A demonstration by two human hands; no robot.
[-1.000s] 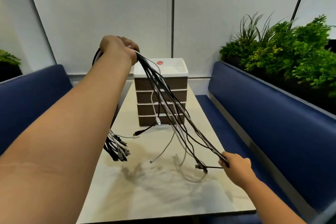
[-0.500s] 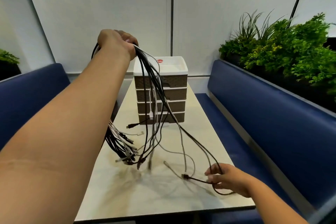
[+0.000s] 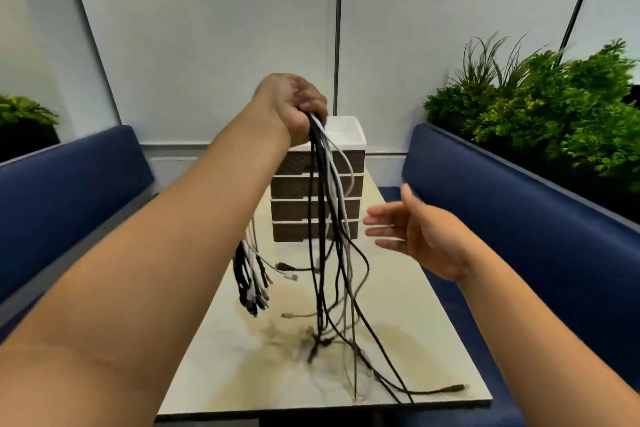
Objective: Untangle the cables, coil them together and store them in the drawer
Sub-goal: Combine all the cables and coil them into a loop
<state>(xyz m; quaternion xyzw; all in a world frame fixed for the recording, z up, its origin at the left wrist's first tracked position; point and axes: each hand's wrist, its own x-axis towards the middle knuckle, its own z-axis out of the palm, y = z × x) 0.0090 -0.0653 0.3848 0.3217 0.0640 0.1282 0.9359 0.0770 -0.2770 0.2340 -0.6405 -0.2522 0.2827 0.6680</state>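
Head view: left hand (image 3: 289,104) raised high above the table (image 3: 412,291), fingers curled tight round a bundle of cables (image 3: 323,204); bundle folded over the fist, so two falls of cable below the grip. Nearer fall straight down from the fingers, long axis close to vertical, black and white strands side by side in front of the drawer unit (image 3: 351,180); lower down, strands spread apart, loose ends pointing downward onto the tabletop, a few trailing toward the near edge, one brown plug end (image 3: 453,387) flat on the surface and pointing right. Second fall behind the forearm, left of and below the grip; a tight cluster of black and white connector ends (image 3: 251,291) hanging, tips downward, just above or on the table, contact not clear.

Right hand (image 3: 415,236) to the right of the hanging strands and well below the grip, palm turned left, fingers straight and spread, holding nothing; fingertips near the cables, apart from them.

Drawer unit directly behind the hanging bundle and below the fist; four brown woven fronts stacked, all pushed in, white tray top. Blue bench seats (image 3: 519,204) on both sides of the table; green plants (image 3: 554,104) behind the right-hand backrest.
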